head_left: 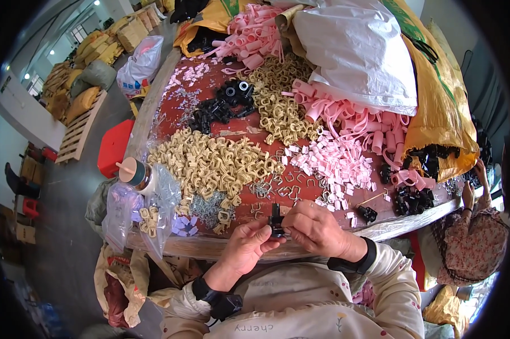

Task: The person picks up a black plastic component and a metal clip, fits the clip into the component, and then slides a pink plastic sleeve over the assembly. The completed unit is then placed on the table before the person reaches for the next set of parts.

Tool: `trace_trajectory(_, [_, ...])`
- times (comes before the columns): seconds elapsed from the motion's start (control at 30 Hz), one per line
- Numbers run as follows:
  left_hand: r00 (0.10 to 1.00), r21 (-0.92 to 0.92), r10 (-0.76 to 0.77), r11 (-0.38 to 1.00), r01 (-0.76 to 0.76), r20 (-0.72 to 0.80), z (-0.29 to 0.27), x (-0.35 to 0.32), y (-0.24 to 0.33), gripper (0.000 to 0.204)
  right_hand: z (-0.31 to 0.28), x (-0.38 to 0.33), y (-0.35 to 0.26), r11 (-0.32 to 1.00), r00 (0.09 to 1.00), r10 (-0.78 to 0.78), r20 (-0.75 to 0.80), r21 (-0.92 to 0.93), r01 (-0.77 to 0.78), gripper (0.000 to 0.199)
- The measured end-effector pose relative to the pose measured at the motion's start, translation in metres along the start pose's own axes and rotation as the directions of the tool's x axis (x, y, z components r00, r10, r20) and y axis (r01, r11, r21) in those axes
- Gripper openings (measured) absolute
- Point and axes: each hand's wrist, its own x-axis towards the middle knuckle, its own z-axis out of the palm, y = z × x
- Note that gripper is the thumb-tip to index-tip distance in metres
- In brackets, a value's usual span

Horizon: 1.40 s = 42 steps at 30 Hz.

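Note:
My left hand (248,244) grips a small black plastic fitting (276,217) with an upright stem, held just over the table's near edge. Pinched against its right side are the fingers of my right hand (316,229); whether a smaller piece sits between them is hidden. Just beyond my hands, bent metal U-shaped clips (289,186) lie scattered on the red tabletop (249,210). To the left of them is a large heap of beige plastic clips (210,164), with small silvery metal pieces (207,209) in front. Small pink plastic pieces (337,164) are piled beyond my right hand.
Farther back are black fittings (224,107), pink tubular parts (255,34), a white sack (356,53) and a yellow sack (441,96). A lidded jar (136,173) and plastic bags (122,212) stand at the left edge. Another person (475,243) works at the right.

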Motion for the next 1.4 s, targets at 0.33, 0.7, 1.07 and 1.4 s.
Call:
trace_trajectory(0.33, [0.996, 0.127, -0.011, 0.992, 0.022, -0.088, 0.001, -0.005, -0.005, 0.028, 0.0, 0.0, -0.006, 0.993, 0.98, 0.106, 0.166, -0.065, -0.096, 0.017])
trace_trajectory(0.7, [0.992, 0.057, -0.071, 0.995, 0.077, -0.107, -0.015, -0.009, 0.003, 0.025, 0.012, 0.007, 0.021, 0.624, 0.826, 0.402, 0.395, 0.542, -0.563, 0.02])
trace_trajectory(1.07, [0.983, -0.035, 0.006, 0.999, -0.012, -0.182, -0.025, -0.009, 0.006, 0.021, 0.007, 0.067, 0.17, 0.636, 0.818, 0.559, 0.134, -0.703, -0.319, 0.025])
trace_trajectory(1.4, [0.983, -0.082, -0.019, 0.997, 0.003, -0.185, -0.029, -0.011, 0.003, 0.019, 0.006, 0.067, 0.153, 0.574, 0.851, 0.507, 0.135, -0.79, -0.216, 0.026])
